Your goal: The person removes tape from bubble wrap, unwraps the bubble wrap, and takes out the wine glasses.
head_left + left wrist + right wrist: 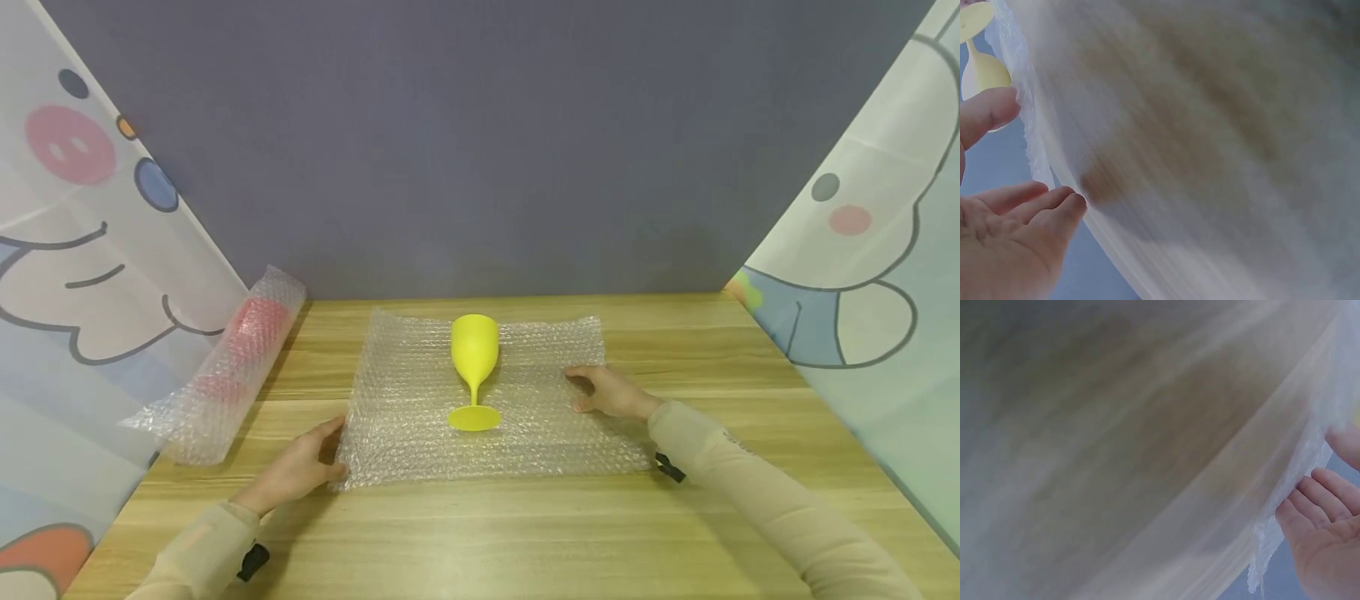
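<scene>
A yellow goblet (pixel 475 346) lies on its side across the middle of a flat sheet of clear bubble wrap (pixel 405 383), its bowl toward the back and its round foot toward the front. My left hand (pixel 296 468) is at the sheet's front left edge, thumb and fingers spread apart. In the left wrist view its fingers are nearly straight beside the bubble wrap (pixel 1034 150). Over the sheet's right part my right hand (pixel 609 393) rests with thumb apart from the fingers. The right wrist view shows straight fingertips against the bubble wrap edge (pixel 1263 547).
At the table's left edge a bubble-wrapped bundle (pixel 258 321) with something red inside leans by the cartoon-printed side panel (pixel 150 275). A dark grey panel (pixel 495 150) stands behind the wood-grain table (pixel 480 533). Another printed panel (pixel 862 250) borders the right.
</scene>
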Demonstrator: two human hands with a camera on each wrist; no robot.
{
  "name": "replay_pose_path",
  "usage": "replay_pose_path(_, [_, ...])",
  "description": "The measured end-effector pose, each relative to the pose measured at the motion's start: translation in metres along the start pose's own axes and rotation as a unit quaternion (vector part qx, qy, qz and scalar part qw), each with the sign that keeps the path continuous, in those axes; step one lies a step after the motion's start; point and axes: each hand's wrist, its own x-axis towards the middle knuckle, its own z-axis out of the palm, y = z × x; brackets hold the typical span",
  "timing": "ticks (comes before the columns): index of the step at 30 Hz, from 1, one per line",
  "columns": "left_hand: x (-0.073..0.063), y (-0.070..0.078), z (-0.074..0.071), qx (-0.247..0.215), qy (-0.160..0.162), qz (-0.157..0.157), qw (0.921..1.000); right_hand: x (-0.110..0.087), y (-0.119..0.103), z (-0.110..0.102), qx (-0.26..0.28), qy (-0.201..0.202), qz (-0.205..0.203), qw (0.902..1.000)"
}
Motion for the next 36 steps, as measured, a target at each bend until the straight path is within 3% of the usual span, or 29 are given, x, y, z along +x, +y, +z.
replay_pose_path(10, [0.003, 0.003, -0.004, 0.047, 0.033, 0.052, 0.9970, -0.001, -0.003, 0.001, 0.006, -0.001, 0.007, 1.0000])
replay_pose_path(19, [0.014, 0.023, -0.009, 0.070, 0.065, 0.091, 0.9913, -0.001, -0.002, 0.001, 0.013, -0.004, 0.001, 0.9999])
replay_pose_path(23, [0.030, 0.031, -0.005, 0.080, 0.042, 0.124, 0.9881, -0.001, 0.000, -0.001, 0.008, -0.004, -0.001, 1.0000])
replay_pose_path(28, [0.054, 0.035, 0.003, 0.090, -0.010, 0.162, 0.9827, -0.001, 0.001, -0.001, -0.008, 0.001, -0.003, 1.0000])
replay_pose_path(31, [0.068, 0.036, 0.009, 0.075, -0.034, 0.164, 0.9829, -0.002, -0.001, 0.000, -0.015, 0.004, 0.004, 0.9999])
replay_pose_path(36, [0.081, 0.033, 0.015, 0.052, -0.058, 0.142, 0.9868, 0.001, -0.006, 0.002, -0.022, 0.006, 0.008, 0.9997])
